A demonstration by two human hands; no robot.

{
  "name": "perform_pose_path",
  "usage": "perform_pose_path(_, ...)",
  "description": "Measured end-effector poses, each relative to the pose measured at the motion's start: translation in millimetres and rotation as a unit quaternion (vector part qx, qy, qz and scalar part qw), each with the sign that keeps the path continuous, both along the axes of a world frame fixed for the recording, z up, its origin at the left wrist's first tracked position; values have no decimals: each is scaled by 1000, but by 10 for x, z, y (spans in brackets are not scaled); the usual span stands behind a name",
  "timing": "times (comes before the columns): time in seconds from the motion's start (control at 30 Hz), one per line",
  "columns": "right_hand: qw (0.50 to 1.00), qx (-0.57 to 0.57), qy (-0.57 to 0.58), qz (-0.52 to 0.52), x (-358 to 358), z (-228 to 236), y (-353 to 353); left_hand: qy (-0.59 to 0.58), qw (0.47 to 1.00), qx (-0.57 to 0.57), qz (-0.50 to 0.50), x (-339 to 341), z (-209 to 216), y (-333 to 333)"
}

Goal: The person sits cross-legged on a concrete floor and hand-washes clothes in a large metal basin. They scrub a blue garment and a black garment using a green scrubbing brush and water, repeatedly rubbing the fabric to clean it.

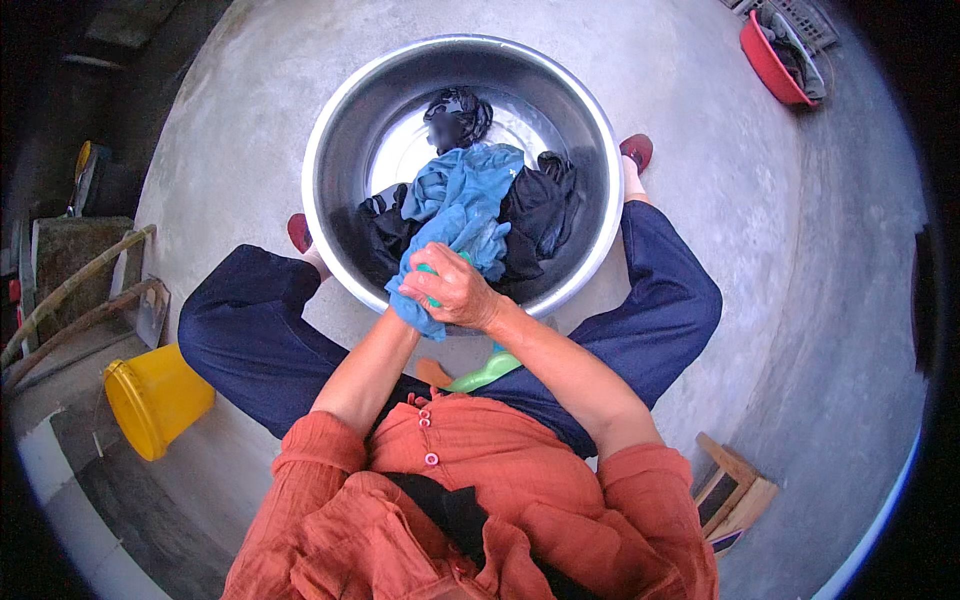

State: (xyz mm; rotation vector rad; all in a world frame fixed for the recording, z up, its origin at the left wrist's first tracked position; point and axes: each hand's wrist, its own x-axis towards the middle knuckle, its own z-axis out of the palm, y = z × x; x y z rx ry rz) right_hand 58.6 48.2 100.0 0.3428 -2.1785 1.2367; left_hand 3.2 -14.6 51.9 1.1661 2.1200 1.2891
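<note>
Blue cloth (465, 190), one piece, touches two hands (455, 290).

At the centre of the frame, the cloth (462, 195) is blue, the small held object (429, 269) green, the other clothes (545, 212) black, and the basin (607, 130) silver. Your shirt (500, 440) is plain orange-red, with pale buttons (431, 459); your trousers (665, 310) are dark blue.

Place: a home's laundry spot, by its look; yard or indoors, I cannot tell.
Floor (240, 130): bare grey concrete around me.
Metal basin (345, 140): wide, right in front of me, with blue and black laundry (460, 185) in it.
Red basin (768, 72): upper right, holding dark cloth (792, 58).
Left side: a yellow bucket (165, 400), rough poles (75, 280) near it.
</note>
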Motion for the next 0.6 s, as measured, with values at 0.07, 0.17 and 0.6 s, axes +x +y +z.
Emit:
perform_pose_path(0.07, 997, -5, 12, -71, -123, -175, 181, -9, 999, -20, 34, -35, -260, -27)
perform_pose_path(0.17, 982, 30, -45, -181, -198, -340, 605, 42, 998, -19, -48, -89, 86, -16)
perform_pose_path(0.6, 968, -95, -234, -3, -88, -118, 459, 75, 996, 25, 52, -212, 326, -42)
